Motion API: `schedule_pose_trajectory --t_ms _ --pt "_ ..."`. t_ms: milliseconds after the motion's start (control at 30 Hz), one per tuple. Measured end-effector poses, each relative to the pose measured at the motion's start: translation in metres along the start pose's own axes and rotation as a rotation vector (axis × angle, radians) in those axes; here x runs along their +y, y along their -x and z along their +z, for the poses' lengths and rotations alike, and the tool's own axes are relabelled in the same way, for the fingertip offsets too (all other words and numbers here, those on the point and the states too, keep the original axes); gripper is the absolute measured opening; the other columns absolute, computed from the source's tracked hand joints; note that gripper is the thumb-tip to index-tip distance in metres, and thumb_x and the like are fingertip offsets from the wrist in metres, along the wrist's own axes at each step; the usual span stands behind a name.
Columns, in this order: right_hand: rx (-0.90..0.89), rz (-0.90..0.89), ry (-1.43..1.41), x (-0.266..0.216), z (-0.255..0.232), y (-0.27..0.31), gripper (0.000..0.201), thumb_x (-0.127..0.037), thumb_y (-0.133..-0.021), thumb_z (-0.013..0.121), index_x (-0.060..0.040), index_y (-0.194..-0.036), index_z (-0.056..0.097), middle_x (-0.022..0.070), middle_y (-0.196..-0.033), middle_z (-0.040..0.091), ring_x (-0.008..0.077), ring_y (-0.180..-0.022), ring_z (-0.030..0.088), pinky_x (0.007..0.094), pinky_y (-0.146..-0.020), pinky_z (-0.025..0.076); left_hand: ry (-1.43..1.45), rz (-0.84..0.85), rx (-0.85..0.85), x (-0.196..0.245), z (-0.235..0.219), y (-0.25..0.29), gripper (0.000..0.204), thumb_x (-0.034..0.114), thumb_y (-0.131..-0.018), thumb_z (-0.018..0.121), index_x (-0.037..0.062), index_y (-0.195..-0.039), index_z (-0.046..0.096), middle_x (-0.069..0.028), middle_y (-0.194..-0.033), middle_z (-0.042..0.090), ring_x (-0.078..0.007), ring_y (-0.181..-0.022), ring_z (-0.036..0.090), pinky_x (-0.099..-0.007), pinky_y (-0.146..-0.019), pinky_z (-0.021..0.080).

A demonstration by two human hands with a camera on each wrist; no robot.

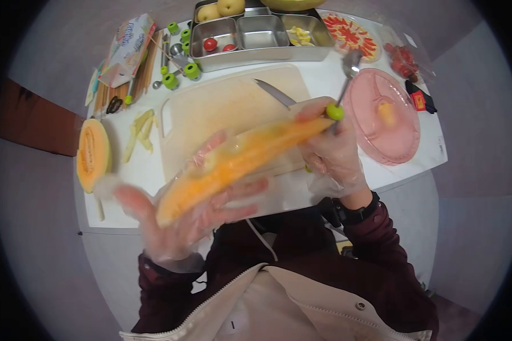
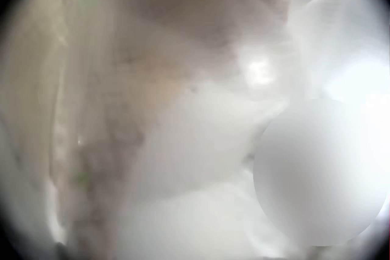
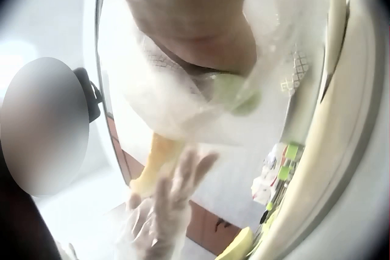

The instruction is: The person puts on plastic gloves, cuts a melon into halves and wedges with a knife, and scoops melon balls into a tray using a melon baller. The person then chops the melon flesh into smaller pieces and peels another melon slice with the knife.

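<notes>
A long orange melon slice (image 1: 227, 165) is held slantwise above the cutting board (image 1: 210, 102). My gloved left hand (image 1: 182, 221) lies under its lower end with fingers spread and fairly straight. The gloved right hand (image 1: 333, 148) grips a metal scoop tool (image 1: 350, 71) with a green middle, at the slice's upper end. In the right wrist view the slice (image 3: 155, 162) lies beside the left hand (image 3: 161, 217), and the right hand (image 3: 189, 28) is close to the lens. A knife (image 1: 273, 92) rests on the board. The left wrist view is blurred.
At the left are a halved melon (image 1: 94, 153), peel strips (image 1: 139, 133) and skewers (image 1: 102, 99). Green-handled tools (image 1: 170, 80) stand near a steel tray (image 1: 261, 55). On the right are a pink plate (image 1: 404, 136), a plate of cut fruit (image 1: 350, 37) and bagged red fruit (image 1: 402, 61).
</notes>
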State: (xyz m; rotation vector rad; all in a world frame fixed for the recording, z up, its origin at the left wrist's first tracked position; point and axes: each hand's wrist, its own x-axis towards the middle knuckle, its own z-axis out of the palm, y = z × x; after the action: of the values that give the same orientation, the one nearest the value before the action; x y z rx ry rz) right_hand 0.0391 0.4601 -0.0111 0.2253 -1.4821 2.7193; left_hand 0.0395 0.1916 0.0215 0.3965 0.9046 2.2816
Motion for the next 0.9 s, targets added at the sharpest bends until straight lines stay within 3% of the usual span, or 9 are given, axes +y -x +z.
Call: schedule_pose_trajectory --t_ms 33,133,200,233,267,367,567,733,900 --pt "0.003 0.012 0.020 0.000 -0.010 0.002 0.030 -0.006 -0.090 0.080 -0.0032 -0.114 0.063 0.0073 -0.108 0.069 0.0063 -0.066 0.059 0.0190 -0.049 0.042 0.097 -0.126 -0.041 0.002 0.002 0.001 0.134 0.099 -0.080 0.026 -0.0029 -0.165 0.008 -0.0281 -0.162 0.035 -0.0505 -0.136 0.052 -0.0509 -0.108 0.052" --pt "-0.100 -0.166 0.242 -0.004 -0.032 0.009 0.033 0.000 -0.085 0.083 -0.0020 -0.111 0.062 0.0095 -0.107 0.070 0.0153 -0.088 0.069 0.0255 -0.066 0.055 0.233 -0.184 -0.011 -0.012 0.006 -0.004 0.129 0.095 -0.086 0.023 -0.0087 -0.162 0.009 -0.0356 -0.153 0.043 -0.0487 -0.124 0.063 -0.0493 -0.101 0.058" --pt "-0.127 -0.210 0.209 -0.006 -0.032 0.012 0.034 0.001 -0.082 0.085 -0.0019 -0.107 0.062 0.0114 -0.106 0.071 0.0261 -0.100 0.073 0.0366 -0.083 0.060 0.274 -0.232 0.065 -0.011 0.018 -0.010 0.128 0.095 -0.086 0.019 -0.0094 -0.160 0.017 -0.0350 -0.148 0.049 -0.0481 -0.115 0.069 -0.0462 -0.099 0.060" --pt "-0.135 -0.208 0.189 -0.010 -0.029 0.014 0.036 0.003 -0.079 0.087 -0.0014 -0.104 0.062 0.0125 -0.105 0.072 0.0344 -0.110 0.072 0.0435 -0.093 0.060 0.057 -0.314 0.069 -0.008 0.021 -0.015 0.126 0.094 -0.087 0.019 -0.0090 -0.159 0.020 -0.0338 -0.146 0.051 -0.0474 -0.115 0.069 -0.0466 -0.096 0.061" --pt "-0.139 -0.202 0.192 -0.012 -0.029 0.014 0.036 0.003 -0.079 0.087 -0.0014 -0.104 0.062 0.0125 -0.105 0.072 0.0344 -0.110 0.072 0.0435 -0.093 0.060 -0.165 -0.395 0.075 -0.006 0.022 -0.019 0.124 0.093 -0.088 0.019 -0.0087 -0.158 0.023 -0.0325 -0.144 0.052 -0.0467 -0.114 0.069 -0.0470 -0.093 0.063" --pt "-0.145 -0.157 0.104 -0.015 -0.028 0.012 0.033 -0.001 -0.082 0.086 -0.0009 -0.103 0.062 0.0131 -0.105 0.072 0.0347 -0.109 0.073 0.0430 -0.093 0.060 -0.121 -0.402 0.025 -0.011 0.014 -0.023 0.115 0.088 -0.094 0.019 -0.0079 -0.156 0.029 -0.0295 -0.138 0.056 -0.0404 -0.110 0.071 -0.0418 -0.089 0.063" --pt "-0.197 -0.057 0.242 -0.017 -0.025 0.008 0.029 0.001 -0.089 0.077 -0.0004 -0.116 0.065 0.0099 -0.108 0.072 0.0214 -0.101 0.071 0.0363 -0.089 0.058 -0.413 -0.383 0.012 -0.014 -0.004 -0.020 0.082 0.065 -0.108 0.033 -0.0019 -0.157 0.031 -0.0249 -0.133 0.059 -0.0269 -0.102 0.070 -0.0293 -0.083 0.058" --pt "0.015 0.076 0.528 -0.022 0.009 -0.002 0.036 0.000 -0.093 0.071 -0.0018 -0.129 0.065 0.0058 -0.115 0.071 0.0115 -0.097 0.068 0.0274 -0.089 0.054 -0.342 -0.375 -0.002 -0.009 0.016 -0.034 0.080 0.057 -0.106 0.048 0.0010 -0.160 0.027 -0.0221 -0.124 0.062 -0.0240 -0.092 0.069 -0.0275 -0.076 0.056" --pt "0.109 -0.005 0.804 -0.040 0.013 0.002 0.048 -0.005 -0.100 0.063 -0.0018 -0.146 0.055 0.0116 -0.122 0.069 0.0175 -0.100 0.068 0.0289 -0.092 0.052 -0.257 -0.310 0.154 -0.009 0.015 -0.029 0.077 0.041 -0.099 0.058 -0.0006 -0.158 0.031 -0.0224 -0.112 0.064 -0.0184 -0.075 0.063 -0.0236 -0.062 0.050"
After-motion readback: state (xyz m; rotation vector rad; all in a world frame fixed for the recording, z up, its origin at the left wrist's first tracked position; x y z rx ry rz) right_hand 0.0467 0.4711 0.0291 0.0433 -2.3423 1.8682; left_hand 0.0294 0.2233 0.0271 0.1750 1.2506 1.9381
